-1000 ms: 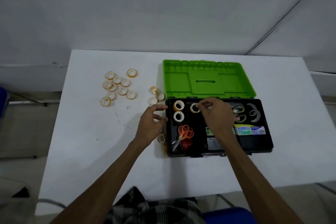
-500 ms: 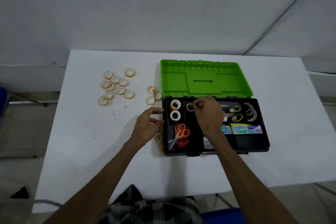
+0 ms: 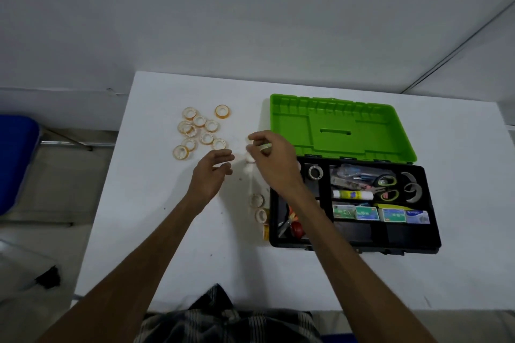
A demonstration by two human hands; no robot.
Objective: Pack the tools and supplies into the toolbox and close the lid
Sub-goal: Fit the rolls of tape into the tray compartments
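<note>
The toolbox (image 3: 434, 242) has a black base and an open green lid (image 3: 337, 131) lying back on the white table. Inside lie a tape roll (image 3: 315, 172), green scissors (image 3: 386, 189), a glue stick (image 3: 352, 195), small staple boxes (image 3: 381, 215) and orange scissors (image 3: 291, 217), partly hidden by my right arm. My right hand (image 3: 271, 160) is left of the lid, its fingertips pinching a small tape roll (image 3: 263, 146) above another roll (image 3: 249, 159). My left hand (image 3: 213, 174) hovers beside it, fingers relaxed, holding nothing.
Several loose tape rolls (image 3: 199, 131) lie in a cluster on the table (image 3: 145, 203) to the left. Three more rolls (image 3: 260, 214) sit against the toolbox's left wall. A blue chair (image 3: 14, 161) stands past the table's left edge.
My right hand left the toolbox's tape compartment and moved left, out over the rolls beside the lid. The left hand drifted slightly toward the far left.
</note>
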